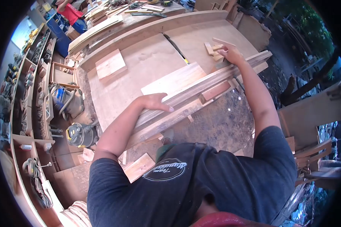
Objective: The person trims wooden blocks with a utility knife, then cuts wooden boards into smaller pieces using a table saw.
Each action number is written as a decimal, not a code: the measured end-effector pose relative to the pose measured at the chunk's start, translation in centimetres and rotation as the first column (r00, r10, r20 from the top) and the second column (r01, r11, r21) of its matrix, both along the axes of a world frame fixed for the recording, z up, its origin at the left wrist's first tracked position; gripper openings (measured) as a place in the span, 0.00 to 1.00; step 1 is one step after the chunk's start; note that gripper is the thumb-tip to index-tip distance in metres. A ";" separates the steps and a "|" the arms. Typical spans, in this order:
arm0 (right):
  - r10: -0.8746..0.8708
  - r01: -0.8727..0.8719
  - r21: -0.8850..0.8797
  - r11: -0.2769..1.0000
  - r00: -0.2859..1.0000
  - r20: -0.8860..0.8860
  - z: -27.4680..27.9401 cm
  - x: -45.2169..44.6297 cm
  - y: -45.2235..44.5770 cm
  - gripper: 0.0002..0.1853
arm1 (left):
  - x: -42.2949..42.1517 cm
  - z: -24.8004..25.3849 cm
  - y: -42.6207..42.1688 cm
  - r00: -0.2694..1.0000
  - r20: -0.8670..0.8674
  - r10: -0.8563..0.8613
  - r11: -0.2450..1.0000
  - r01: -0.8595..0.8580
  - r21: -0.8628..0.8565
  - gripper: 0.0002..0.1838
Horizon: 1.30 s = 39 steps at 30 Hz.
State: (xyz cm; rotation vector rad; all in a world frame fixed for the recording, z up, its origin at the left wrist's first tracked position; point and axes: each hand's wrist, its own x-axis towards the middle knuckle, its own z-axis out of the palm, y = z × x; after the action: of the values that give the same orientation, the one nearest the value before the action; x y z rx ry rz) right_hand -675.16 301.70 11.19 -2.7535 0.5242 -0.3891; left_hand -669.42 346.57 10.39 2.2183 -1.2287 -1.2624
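Observation:
My left hand (155, 102) is closed over the layered wooden rail (201, 87) along the near side of the workbench. Its thumb lies on the near face and its fingers bend over the far side. Farther right, my right hand (232, 53) pinches a small light wooden piece (217, 47) among other small wood blocks (208, 48); its exact kind is unclear. Between my hands, a pale flat board (174, 80) lies against the rail. A squarish wood panel (110, 64) rests on the bench (140, 60) at the left.
A dark strip with a yellow end (177, 49) lies across the bench. A raised lip (155, 36) borders its far side, with wood strips (98, 32) beyond. Shop vacuums (81, 134) and tool shelves (30, 87) stand at left. Another person (70, 15) is at the far left.

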 end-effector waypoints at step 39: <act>0.410 -0.428 -0.114 0.896 0.899 -0.152 -2.7 -8.9 0.5 0.52 | -0.3 -1.4 -2.3 0.998 0.036 0.047 0.995 -0.050 0.089 0.60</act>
State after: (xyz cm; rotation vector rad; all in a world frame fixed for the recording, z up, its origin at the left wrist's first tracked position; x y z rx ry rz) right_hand -684.07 302.20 8.53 -2.9379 -0.0879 -0.1542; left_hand -669.77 344.29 9.00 2.3267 -1.1434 -1.2903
